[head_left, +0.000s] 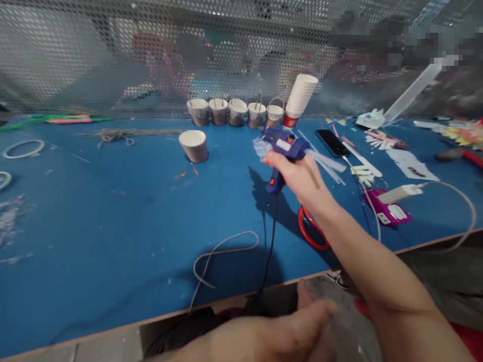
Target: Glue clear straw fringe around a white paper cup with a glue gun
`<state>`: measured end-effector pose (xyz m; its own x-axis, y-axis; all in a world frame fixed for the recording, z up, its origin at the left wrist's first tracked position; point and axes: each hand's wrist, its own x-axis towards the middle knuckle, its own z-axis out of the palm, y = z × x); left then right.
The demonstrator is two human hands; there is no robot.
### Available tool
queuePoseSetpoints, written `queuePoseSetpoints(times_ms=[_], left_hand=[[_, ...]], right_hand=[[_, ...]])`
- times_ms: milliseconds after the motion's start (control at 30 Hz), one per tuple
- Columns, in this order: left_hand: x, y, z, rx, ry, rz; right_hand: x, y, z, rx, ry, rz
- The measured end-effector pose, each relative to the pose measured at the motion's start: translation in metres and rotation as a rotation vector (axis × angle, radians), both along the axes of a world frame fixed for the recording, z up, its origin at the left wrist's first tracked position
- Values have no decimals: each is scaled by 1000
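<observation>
The right hand [302, 178] grips a blue glue gun [285, 146] above the blue table [151, 216].

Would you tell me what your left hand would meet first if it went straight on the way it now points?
Going rightward, the left hand would probably meet your bare right forearm, though blur and unclear depth mean it might pass underneath instead.

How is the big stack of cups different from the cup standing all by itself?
The stack of cups is many cups tucked together, but the lone cup is just one. The stack is much taller than the lone cup. The stack is white with red at the bottom; the lone cup has grayish-brown sides. Both stand on the blue table.
</observation>
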<state>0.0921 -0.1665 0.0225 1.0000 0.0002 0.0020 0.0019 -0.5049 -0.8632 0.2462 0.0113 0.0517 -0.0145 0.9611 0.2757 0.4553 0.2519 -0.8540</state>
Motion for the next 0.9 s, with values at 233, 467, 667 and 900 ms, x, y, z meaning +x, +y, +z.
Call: queuePoseSetpoints(times_ms=[233,467,667,900], left_hand=[[-54,-10,-4,-691,-697,21],[-95,-6,-18,-748,-860,138],[-93,9,-29,-693,-947,61],[-113,9,-38,-760,-854,101]], right_hand=[[-18,53,41,315,-81,-138],[-42,79,-7,-22,-381,-138],[-54,82,-49,-196,-464,-110],[-33,62,-37,-188,-497,-89]])
